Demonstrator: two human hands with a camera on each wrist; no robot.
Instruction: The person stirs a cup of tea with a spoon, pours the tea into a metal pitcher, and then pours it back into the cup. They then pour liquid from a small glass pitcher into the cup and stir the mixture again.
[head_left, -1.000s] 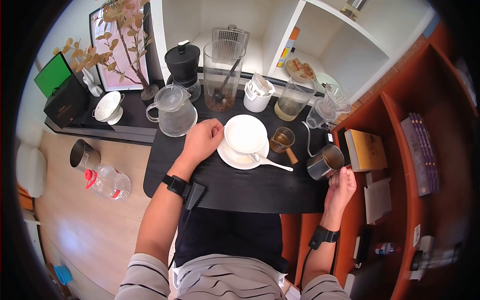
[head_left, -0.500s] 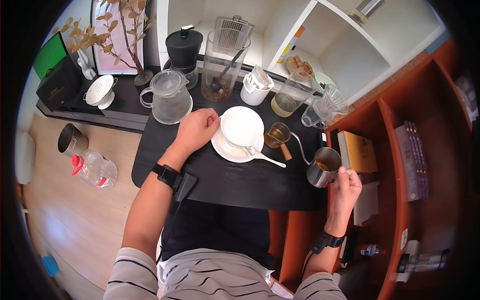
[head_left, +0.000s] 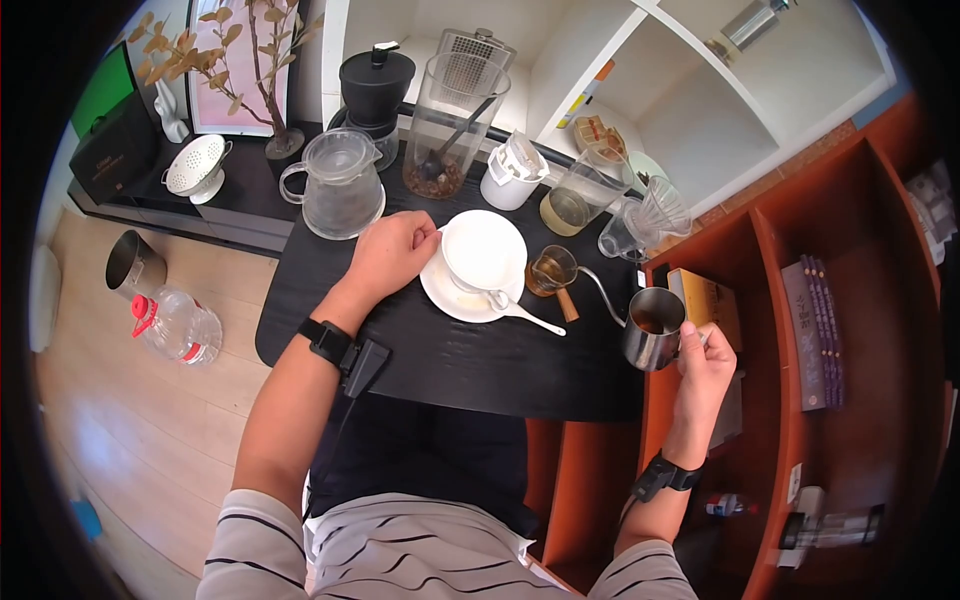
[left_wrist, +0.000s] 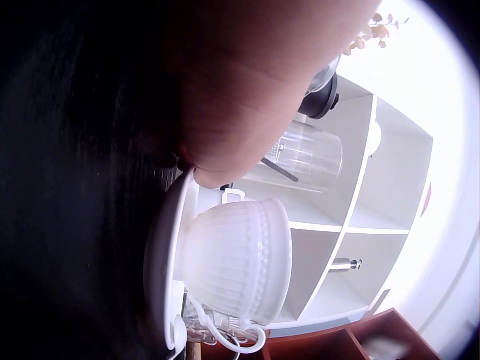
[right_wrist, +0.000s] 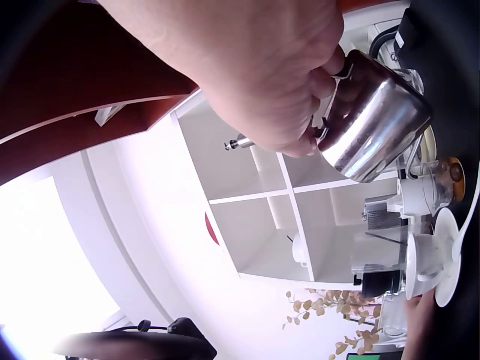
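Note:
My left hand point(head_left: 395, 255) pinches the left rim of a white saucer point(head_left: 450, 305), its fingertips right at the edge in the left wrist view. A white ribbed teacup point(left_wrist: 240, 259) stands upright on that saucer. In front of the cup lies a white spoon point(head_left: 540, 322), its handle reaching past the saucer's rim. My right hand point(head_left: 705, 365) grips the handle of a steel gooseneck kettle point(head_left: 650, 345), which holds brownish liquid. The kettle's thin spout points left, toward a small glass pitcher point(head_left: 550, 272) with a wooden handle.
Along the back of the black table point(head_left: 480, 375) stand a glass jug point(head_left: 340, 190), a grinder point(head_left: 375, 95), tall glass vessels, a white mug point(head_left: 513, 175) with a drip bag, and a glass dripper point(head_left: 650, 220). A reddish wooden shelf point(head_left: 770, 390) borders the right side.
My right hand has lifted the kettle and moved it slightly right relative to the table. My left hand stays at the saucer's rim. The head view has shifted a little.

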